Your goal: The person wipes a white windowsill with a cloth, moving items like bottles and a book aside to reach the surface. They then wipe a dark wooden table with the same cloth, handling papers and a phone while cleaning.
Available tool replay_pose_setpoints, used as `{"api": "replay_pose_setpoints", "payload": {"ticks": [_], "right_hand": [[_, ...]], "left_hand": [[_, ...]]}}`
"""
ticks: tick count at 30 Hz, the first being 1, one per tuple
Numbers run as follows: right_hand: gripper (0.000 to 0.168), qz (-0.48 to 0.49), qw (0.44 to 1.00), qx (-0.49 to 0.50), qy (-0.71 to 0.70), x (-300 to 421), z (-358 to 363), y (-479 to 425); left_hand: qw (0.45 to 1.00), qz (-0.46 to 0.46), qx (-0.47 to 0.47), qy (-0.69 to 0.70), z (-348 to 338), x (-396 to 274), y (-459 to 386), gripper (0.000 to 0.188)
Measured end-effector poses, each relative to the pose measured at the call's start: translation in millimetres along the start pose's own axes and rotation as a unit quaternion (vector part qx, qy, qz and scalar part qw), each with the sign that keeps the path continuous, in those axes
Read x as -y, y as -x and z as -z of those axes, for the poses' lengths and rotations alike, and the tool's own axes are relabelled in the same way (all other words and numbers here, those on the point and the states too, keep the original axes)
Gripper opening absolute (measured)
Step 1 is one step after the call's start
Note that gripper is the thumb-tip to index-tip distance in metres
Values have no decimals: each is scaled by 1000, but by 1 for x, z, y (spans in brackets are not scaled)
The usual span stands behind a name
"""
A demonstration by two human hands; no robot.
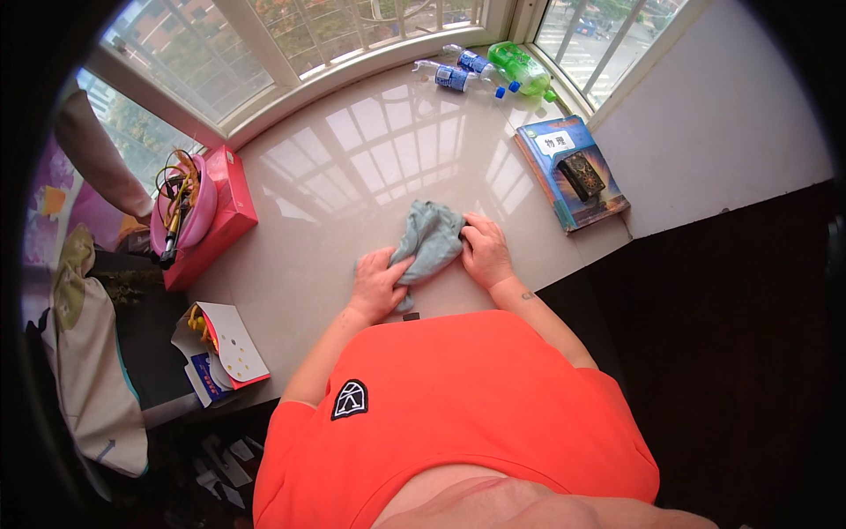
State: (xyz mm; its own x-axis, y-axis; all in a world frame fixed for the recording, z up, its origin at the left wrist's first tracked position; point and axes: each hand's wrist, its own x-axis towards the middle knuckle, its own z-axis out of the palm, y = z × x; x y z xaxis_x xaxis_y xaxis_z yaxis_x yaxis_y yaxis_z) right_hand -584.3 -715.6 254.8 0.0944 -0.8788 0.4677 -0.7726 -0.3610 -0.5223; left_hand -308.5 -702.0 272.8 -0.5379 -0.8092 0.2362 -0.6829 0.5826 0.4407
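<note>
A crumpled grey-green cloth [433, 241] lies on the glossy pale windowsill counter [317, 264], close to my body. My left hand [378, 281] is on the cloth's left edge, with its thumb and fingers gripping the fabric. At the cloth's right edge, my right hand [484, 248] has its fingers bent against the fabric; its fingertips are partly hidden, so how firmly it holds is unclear. A small dark object [411, 317] lies by the counter's front edge, just beyond my shirt.
Plastic bottles [451, 77] lie at the back by the window. Books [574, 175] with a dark patterned case [581, 176] stand right. At left are a red box [231, 211], a pink basin [206, 205] holding cables, and an open white carton [238, 344].
</note>
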Motion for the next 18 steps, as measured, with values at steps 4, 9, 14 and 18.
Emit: {"api": "replay_pose_setpoints", "payload": {"ticks": [4, 9, 14, 18], "right_hand": [[14, 2, 1000, 1, -17, 2, 0, 1], [12, -13, 1000, -6, -17, 4, 4, 0], [11, -14, 1000, 5, -8, 5, 4, -1], [12, -6, 1000, -2, -9, 3, 0, -2]], "left_hand": [[997, -56, 10, 51, 26, 25, 36, 48], [976, 169, -97, -97, 56, 86, 63, 48], [836, 472, -180, -214, 35, 100, 6, 49], [910, 351, -133, -176, 6, 63, -36, 51]]}}
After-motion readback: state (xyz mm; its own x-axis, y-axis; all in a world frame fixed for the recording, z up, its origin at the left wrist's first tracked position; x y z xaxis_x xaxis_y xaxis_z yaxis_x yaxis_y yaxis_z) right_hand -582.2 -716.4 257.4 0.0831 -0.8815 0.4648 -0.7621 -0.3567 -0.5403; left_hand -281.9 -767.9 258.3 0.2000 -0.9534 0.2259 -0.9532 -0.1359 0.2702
